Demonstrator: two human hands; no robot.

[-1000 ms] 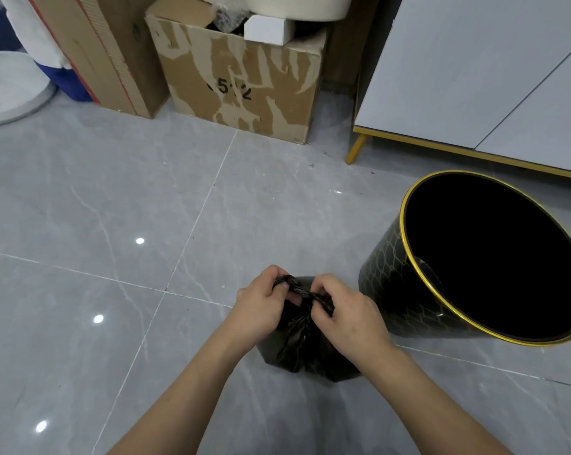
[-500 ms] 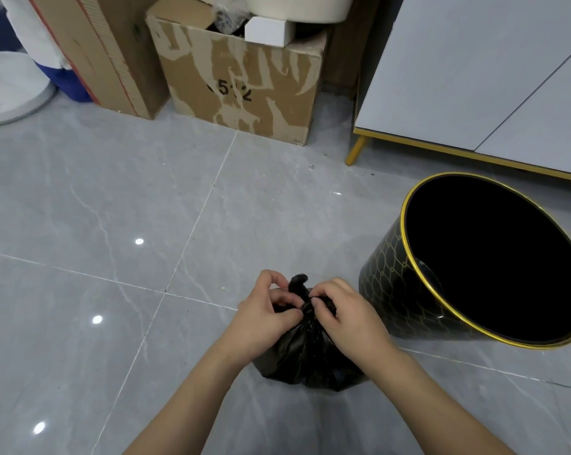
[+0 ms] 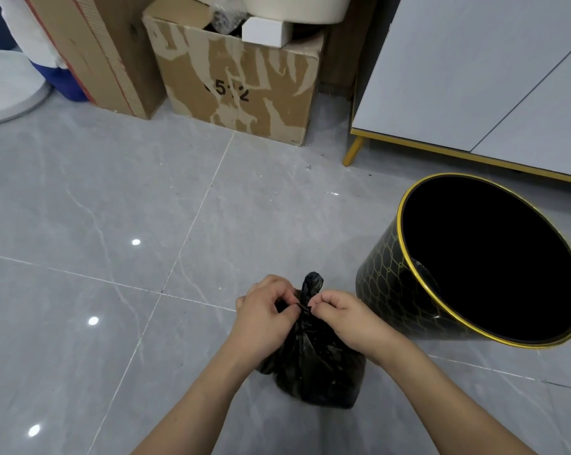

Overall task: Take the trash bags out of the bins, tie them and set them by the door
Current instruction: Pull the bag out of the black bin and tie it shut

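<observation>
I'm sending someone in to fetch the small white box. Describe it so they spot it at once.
Start at the torn cardboard carton against the far wall, left of the gold-legged cabinet. The small white box lies in its open top, beside crumpled clear plastic: the only clean white, sharp-cornered thing there.

My left grip (image 3: 266, 318) and right grip (image 3: 350, 320) are bare: no gloves, rings or watch. Both my forearms are bare too, with no sleeve reaching the wrists.
</observation>
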